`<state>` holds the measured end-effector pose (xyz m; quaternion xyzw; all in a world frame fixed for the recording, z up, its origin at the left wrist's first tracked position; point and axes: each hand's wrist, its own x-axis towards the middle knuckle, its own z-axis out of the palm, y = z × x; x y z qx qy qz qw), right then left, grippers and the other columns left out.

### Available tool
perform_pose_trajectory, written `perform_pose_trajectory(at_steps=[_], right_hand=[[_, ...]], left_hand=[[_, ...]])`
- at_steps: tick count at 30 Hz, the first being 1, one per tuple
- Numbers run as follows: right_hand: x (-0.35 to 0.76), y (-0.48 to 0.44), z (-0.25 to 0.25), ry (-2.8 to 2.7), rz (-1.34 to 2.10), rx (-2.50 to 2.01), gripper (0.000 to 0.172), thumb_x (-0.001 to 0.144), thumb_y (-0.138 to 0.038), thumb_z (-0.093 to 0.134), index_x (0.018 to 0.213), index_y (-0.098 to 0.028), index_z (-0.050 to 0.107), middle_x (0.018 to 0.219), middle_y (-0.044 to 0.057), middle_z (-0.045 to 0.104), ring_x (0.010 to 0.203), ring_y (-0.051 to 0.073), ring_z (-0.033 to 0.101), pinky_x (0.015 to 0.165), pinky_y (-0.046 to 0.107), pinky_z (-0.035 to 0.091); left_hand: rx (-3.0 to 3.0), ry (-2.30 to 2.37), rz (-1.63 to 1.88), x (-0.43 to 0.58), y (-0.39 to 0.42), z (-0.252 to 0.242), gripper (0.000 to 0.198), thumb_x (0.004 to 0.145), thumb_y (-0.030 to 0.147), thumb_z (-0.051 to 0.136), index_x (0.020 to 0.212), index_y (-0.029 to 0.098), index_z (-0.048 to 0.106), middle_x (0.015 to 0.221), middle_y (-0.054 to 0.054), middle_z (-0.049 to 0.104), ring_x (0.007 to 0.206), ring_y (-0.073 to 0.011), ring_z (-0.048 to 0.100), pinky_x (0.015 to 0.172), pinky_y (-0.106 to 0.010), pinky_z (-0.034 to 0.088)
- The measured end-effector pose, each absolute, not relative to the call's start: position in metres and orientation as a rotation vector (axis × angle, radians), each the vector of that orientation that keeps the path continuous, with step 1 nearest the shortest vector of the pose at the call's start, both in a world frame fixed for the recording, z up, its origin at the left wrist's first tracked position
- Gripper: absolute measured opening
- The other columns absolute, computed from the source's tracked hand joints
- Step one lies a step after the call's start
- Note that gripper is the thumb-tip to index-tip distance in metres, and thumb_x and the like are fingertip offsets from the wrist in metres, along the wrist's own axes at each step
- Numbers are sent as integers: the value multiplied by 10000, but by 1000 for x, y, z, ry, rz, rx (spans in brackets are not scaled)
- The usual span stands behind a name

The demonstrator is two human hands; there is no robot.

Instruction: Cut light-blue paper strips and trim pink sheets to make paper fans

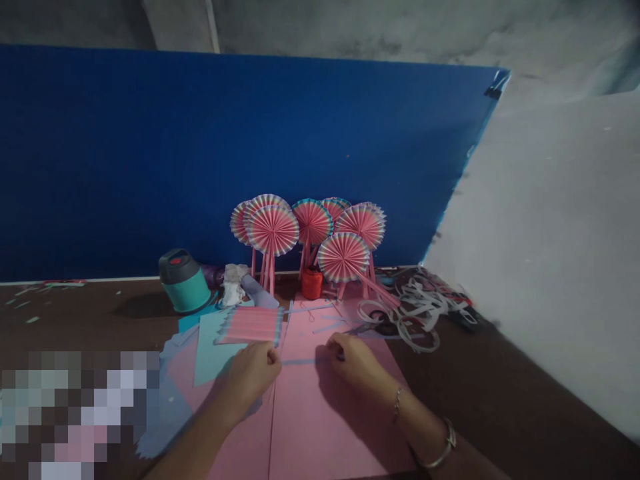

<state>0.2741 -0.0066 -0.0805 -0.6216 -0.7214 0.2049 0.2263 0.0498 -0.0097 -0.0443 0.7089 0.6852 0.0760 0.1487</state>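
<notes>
A narrow bluish paper strip [303, 362] runs between my two hands, just over the pink paper sheets [340, 427]. My left hand [253, 375] is closed in a pinch at the strip's left end. At its right end my right hand [357, 363] is pinched too, with the fingertips partly hidden. Just beyond my left hand lies a pleated pink paper piece [250, 325] with blue-edged sides, on a light blue sheet [207, 353]. Scissors [373, 325] with dark handles rest past my right hand.
Several round pleated paper fans [273, 230] on pink sticks stand against a blue board [200, 153]. Before them sits a red spool of thread [312, 283]. A teal container with a dark lid [185, 287] is at left; tangled white strips [425, 303] lie right. A pale wall [560, 233] bounds the right.
</notes>
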Motion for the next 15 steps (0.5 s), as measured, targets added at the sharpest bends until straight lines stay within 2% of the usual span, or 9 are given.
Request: perform_pose_trajectory(at_steps=[6,12,15], right_hand=[[271,-12,-72,-2031,506,-1766,228,743,-81,531,867,-173,699,783,43,725,700,157,598,612,241,316],[268,-14,-66,-2072,391,-1802,217,766,-86,544,891,-179,696,834,53,720,876,197,588,690,261,306],[269,-14,-66,-2052,366,-1826,204,779,-94,529,887,-172,683,859,58,706,860,190,580,701,269,303]], left_hand=[[2039,1969,202,50,-11,-41,158,730,132,468,607,215,522,654,-1,624,645,-169,559,552,-280,223],[2041,1952,182,51,-15,-32,148,737,125,457,630,220,495,717,-2,658,705,-175,590,570,-272,256],[2005,1949,174,52,-16,-30,136,734,113,458,662,225,485,749,3,668,741,-174,606,587,-260,285]])
